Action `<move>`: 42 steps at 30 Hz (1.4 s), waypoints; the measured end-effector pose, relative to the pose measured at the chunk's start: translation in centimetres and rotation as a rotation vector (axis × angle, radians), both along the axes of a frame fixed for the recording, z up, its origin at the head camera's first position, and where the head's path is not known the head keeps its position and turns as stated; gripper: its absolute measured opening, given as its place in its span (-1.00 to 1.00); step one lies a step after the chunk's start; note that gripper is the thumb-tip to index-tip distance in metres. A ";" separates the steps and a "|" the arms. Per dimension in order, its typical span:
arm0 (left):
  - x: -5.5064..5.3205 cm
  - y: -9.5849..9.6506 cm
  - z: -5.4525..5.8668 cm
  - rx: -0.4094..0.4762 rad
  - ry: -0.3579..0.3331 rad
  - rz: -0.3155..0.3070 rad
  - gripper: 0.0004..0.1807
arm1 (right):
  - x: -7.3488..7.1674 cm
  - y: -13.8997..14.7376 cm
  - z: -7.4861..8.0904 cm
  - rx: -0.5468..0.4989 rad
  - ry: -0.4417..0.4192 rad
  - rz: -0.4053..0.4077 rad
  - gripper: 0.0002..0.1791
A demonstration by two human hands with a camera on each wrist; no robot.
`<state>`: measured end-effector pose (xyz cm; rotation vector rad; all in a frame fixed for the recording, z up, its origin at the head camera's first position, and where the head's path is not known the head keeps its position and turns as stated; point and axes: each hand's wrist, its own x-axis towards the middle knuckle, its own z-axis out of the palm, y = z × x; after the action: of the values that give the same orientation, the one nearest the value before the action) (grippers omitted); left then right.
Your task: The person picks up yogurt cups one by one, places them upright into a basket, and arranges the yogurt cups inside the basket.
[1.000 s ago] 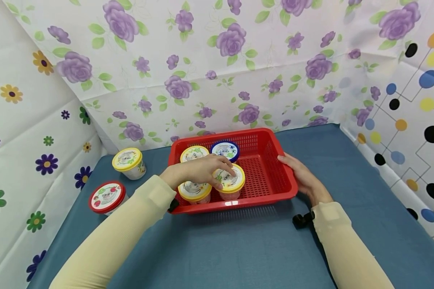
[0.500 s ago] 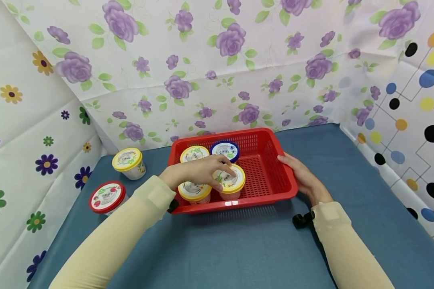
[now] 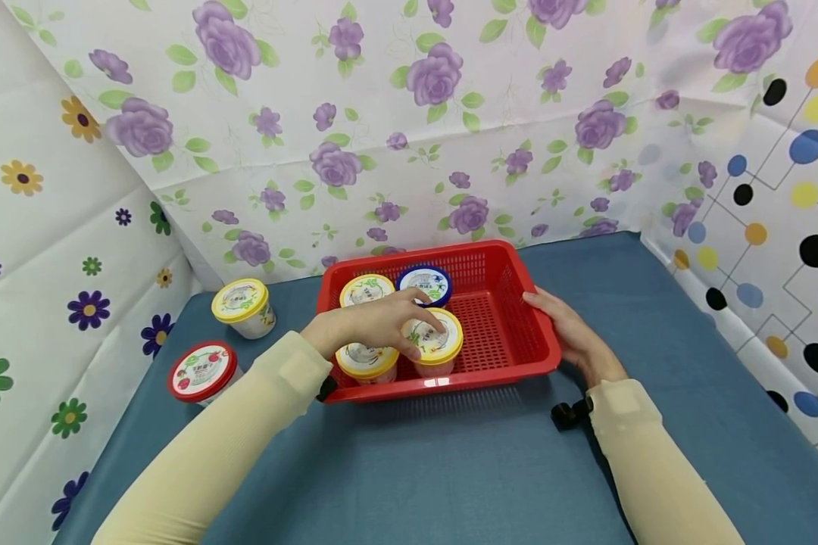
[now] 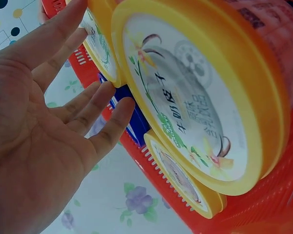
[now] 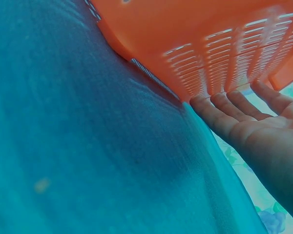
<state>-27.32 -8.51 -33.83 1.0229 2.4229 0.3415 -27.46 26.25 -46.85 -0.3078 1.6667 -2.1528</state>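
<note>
My left hand [image 3: 382, 322] reaches into a red perforated basket [image 3: 511, 333], palm down over a tub with a yellow lid [image 3: 448, 347]. Its thumb and index finger rest on the lid, other fingers extending toward a blue-lidded tub [image 3: 424, 281]. In the left wrist view, the fingers are spread and nearly straight, and a large yellow-lidded tub [image 4: 185, 97] fills the foreground. Another yellow-lidded tub [image 3: 366, 288] sits at the back left of the basket. My right hand [image 3: 576, 333] holds the basket's right end, thumb over the rim, fingers [image 5: 217, 117] against the outer wall.
Outside the basket, left of it, stand a yellow-lidded tub [image 3: 244, 306] and a red-lidded tub [image 3: 203, 371], partly hidden by the left sleeve. A blue cloth [image 3: 436, 477] covers the table. Flower-patterned sheeting [image 3: 395, 144] hangs behind and a dotted sheet [image 3: 791, 227] at right.
</note>
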 end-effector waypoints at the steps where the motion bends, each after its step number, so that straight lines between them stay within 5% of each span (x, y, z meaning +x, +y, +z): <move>1: 0.0 0.0 0.0 -0.001 -0.001 0.002 -0.44 | 0.0 0.0 0.0 0.002 0.000 -0.002 -0.35; 27: 0.2 0.0 0.3 -0.002 0.006 0.009 -0.42 | 0.0 0.0 0.0 -0.007 -0.003 -0.002 -0.37; 42: -0.1 -2.6 2.3 0.200 0.129 0.032 -0.54 | 0.0 0.0 0.0 0.001 -0.016 -0.017 -0.36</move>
<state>-27.38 -11.13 -31.53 1.1219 2.5625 0.5539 -27.47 26.21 -46.85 -0.2758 1.6677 -2.1606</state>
